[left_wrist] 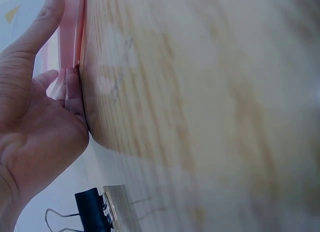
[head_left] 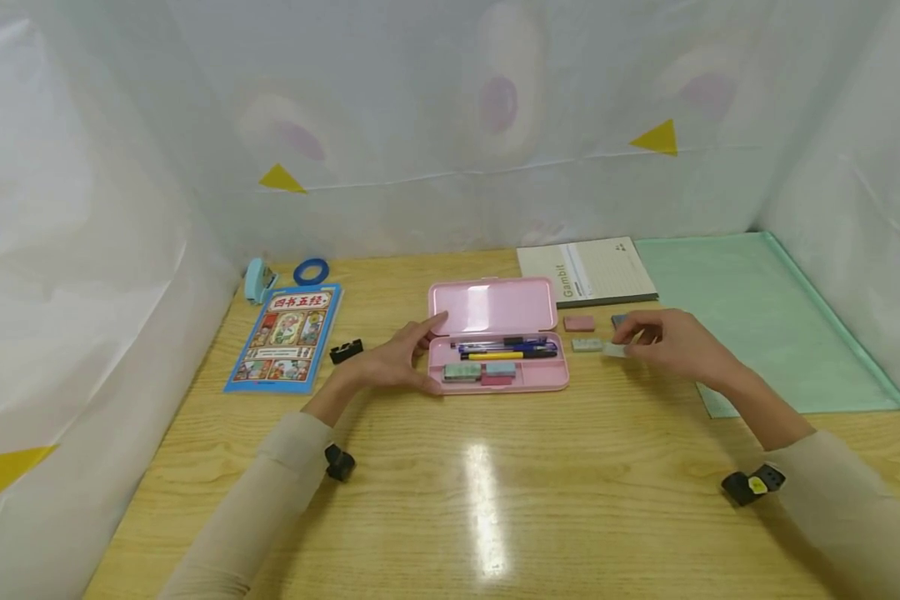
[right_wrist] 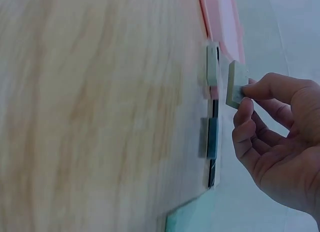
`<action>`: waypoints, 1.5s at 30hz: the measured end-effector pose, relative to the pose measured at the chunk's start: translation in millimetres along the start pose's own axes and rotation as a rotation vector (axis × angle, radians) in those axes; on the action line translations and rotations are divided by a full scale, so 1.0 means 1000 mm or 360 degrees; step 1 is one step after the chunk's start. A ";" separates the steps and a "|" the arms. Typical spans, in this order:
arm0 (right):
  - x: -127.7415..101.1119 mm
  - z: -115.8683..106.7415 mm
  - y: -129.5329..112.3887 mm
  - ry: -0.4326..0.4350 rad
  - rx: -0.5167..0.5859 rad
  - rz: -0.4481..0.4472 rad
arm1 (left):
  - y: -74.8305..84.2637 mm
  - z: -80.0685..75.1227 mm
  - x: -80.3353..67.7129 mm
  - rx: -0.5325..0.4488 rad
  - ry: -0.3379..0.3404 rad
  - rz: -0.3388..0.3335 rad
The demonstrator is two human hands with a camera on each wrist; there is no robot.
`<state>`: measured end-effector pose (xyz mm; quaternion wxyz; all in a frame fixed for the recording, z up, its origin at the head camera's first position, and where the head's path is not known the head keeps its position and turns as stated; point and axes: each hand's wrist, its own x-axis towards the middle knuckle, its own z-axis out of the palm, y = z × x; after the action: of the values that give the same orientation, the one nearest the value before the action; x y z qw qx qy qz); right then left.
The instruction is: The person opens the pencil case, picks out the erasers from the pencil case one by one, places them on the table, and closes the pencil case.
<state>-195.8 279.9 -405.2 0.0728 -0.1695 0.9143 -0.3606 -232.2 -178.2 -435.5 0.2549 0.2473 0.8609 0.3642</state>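
A pink pencil case (head_left: 438, 358) lies with its lid raised; inside are several pens (head_left: 508, 356) and, in the front compartment, green, blue and pink erasers. My left hand (head_left: 392, 358) holds the case's left end, thumb at the front corner and a fingertip at the lid's edge. Pinched between the thumb and fingers of my right hand (head_left: 671, 343) is a pale green eraser (right_wrist: 237, 84), held right of the case. On the table near it lie a pink eraser (head_left: 579, 323), another pale green eraser (head_left: 587, 344) and a dark blue eraser (right_wrist: 212, 138), partly hidden by the hand in the head view.
A notebook (head_left: 607, 262) lies behind the loose erasers, and a green mat (head_left: 780, 333) covers the right side. Left of the case are a black binder clip (head_left: 346, 351), a comic-covered book (head_left: 285, 340), a blue tape roll (head_left: 311, 272) and a light-blue stapler (head_left: 256, 282).
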 end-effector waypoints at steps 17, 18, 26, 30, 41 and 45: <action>0.005 -0.015 0.025 0.0051 -0.0096 0.0077 | 0.002 0.001 -0.002 -0.0022 0.0006 0.0001; 0.005 -0.016 0.025 0.0054 -0.0079 0.0086 | 0.002 0.001 -0.002 -0.0021 0.0005 -0.0002; 0.006 -0.019 0.021 0.0030 0.0014 0.0094 | 0.001 0.001 -0.002 -0.0022 0.0007 0.0017; 0.005 -0.017 0.016 -0.0034 0.0092 0.0075 | 0.001 0.001 -0.002 -0.0011 0.0009 0.0006; 0.008 -0.014 0.011 -0.0019 0.0092 0.0060 | 0.003 0.000 -0.004 -0.0028 0.0018 0.0024; 0.009 -0.009 0.004 -0.0029 0.0105 0.0048 | 0.003 0.000 -0.003 -0.0023 0.0014 0.0018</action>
<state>-207.8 285.3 -401.4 0.0921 -0.1565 0.9037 -0.3878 -229.5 -178.0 -432.6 0.2508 0.2488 0.8580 0.3730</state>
